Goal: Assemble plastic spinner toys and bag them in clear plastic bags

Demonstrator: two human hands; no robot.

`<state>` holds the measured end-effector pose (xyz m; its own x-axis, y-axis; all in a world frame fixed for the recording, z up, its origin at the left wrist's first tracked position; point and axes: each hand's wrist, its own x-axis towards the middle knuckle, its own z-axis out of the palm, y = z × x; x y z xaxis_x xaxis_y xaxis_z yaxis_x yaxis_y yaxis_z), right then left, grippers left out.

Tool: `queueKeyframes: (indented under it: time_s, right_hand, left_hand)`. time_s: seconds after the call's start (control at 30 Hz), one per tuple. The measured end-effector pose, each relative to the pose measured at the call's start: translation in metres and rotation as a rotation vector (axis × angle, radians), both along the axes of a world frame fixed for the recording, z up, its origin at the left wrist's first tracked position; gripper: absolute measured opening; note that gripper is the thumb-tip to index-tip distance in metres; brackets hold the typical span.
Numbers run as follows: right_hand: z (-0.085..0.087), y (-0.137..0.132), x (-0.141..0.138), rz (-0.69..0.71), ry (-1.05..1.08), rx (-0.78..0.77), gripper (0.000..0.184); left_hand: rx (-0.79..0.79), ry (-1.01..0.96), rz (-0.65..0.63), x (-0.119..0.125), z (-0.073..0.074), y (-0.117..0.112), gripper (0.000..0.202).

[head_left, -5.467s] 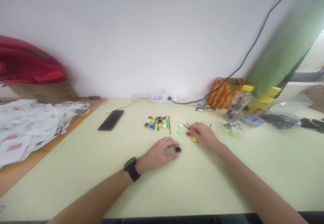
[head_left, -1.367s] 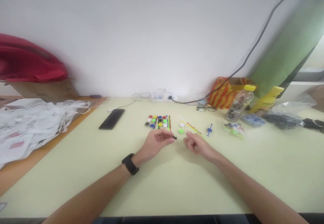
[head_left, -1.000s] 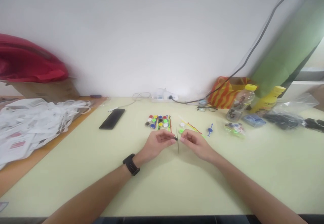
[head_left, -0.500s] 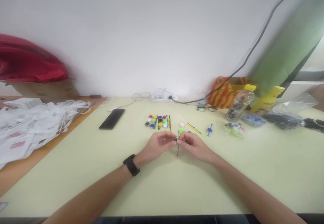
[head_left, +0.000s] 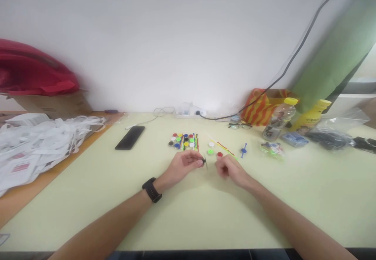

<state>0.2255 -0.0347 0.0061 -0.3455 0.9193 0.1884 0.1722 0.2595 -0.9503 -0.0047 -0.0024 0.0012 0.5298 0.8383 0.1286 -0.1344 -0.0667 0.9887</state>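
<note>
My left hand [head_left: 186, 166] is closed, thumb and fingers pinching a small black piece [head_left: 204, 161]. A thin dark stick on it extends downward and looks blurred. My right hand [head_left: 233, 170] is just to the right, apart from the piece, with curled fingers smeared by motion, so I cannot tell whether they hold anything. Beyond the hands lie a white disc [head_left: 211, 145], a green disc [head_left: 210, 152] and a red disc [head_left: 219, 154]. Yellow and red sticks [head_left: 225, 148] lie behind my right hand. Farther right is a blue disc with a stick through it [head_left: 243, 150].
Several coloured discs [head_left: 177, 145] and sticks [head_left: 197, 142] form a group at the middle back. A black phone [head_left: 129, 138] lies left, white bags [head_left: 38, 146] farther left. A bottle [head_left: 278, 121], glasses [head_left: 240, 126], plastic packet [head_left: 272, 150] and striped bag [head_left: 253, 107] stand or lie right.
My right hand has come off the black piece and moved a little to the right. The stick, upright and sharp before, now looks blurred. My left hand keeps its pinch.
</note>
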Motion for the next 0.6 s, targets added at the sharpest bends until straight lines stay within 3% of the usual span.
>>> queueKeyframes:
  time_s: [0.17, 0.33, 0.6]
  right_hand:
    - [0.0, 0.008, 0.006, -0.069, 0.098, 0.016, 0.056]
    - [0.002, 0.002, -0.006, -0.013, -0.017, 0.029, 0.042]
    - [-0.003, 0.001, -0.011, 0.041, -0.113, 0.054, 0.042]
  left_hand:
    - [0.012, 0.007, 0.021, 0.001, -0.001, 0.001, 0.027]
    - [0.04, 0.033, 0.017, 0.001, -0.003, 0.0, 0.029]
    - [0.042, 0.045, -0.016, 0.001, -0.002, -0.003, 0.027]
